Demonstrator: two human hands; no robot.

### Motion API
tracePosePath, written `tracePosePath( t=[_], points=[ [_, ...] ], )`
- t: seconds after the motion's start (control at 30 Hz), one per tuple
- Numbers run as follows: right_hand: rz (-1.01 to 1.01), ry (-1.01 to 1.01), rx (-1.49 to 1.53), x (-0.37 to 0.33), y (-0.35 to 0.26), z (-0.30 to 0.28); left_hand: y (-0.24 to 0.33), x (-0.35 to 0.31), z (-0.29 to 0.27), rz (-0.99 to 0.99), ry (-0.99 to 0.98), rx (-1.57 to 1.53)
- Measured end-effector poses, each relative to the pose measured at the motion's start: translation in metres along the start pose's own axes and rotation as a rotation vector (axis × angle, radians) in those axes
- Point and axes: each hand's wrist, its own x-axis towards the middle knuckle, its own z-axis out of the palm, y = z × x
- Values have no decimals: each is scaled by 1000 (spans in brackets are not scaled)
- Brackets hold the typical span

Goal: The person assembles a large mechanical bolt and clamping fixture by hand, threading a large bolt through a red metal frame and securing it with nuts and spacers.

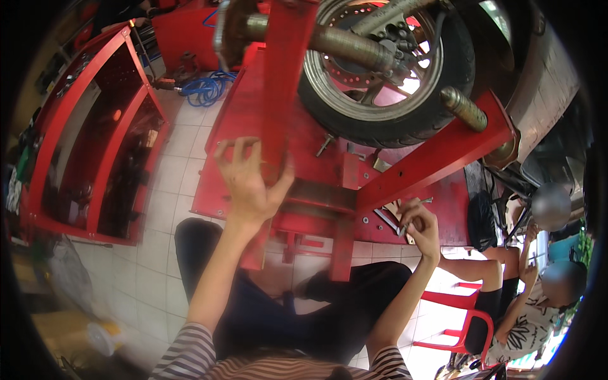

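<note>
A red metal stand [320, 197] rises in front of me, with two arms that carry thick metal rollers. My left hand [244, 187] straddles the lower end of its left post [283, 82]; bent, spread fingers are on one side and the thumb on the other. Motion blurs the post and fingertips. To the right, my right hand [421, 227] pinches a small, slim silvery metal piece [402, 231], whose exact kind I cannot make out. Just beyond the stand is a motorcycle wheel [386, 130] with a black tire and a brake disc.
Nuts and a bolt [325, 145] lie on the red platform [244, 104]. At the left stands a red-framed cabinet [107, 145], with a coiled blue hose [206, 90] behind it. People sit at the right near a red chair [465, 316]. White tiles [155, 278] cover the floor.
</note>
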Motion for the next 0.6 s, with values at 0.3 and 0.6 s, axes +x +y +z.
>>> tracePosePath(
  t=[0.3,0.6],
  points=[
    [-155,94,321,3,-59,123,-4,-5,0,-34,-34,-31],
    [-20,340,231,129,-104,181,-2,-4,1,-83,15,-84]
  ],
)
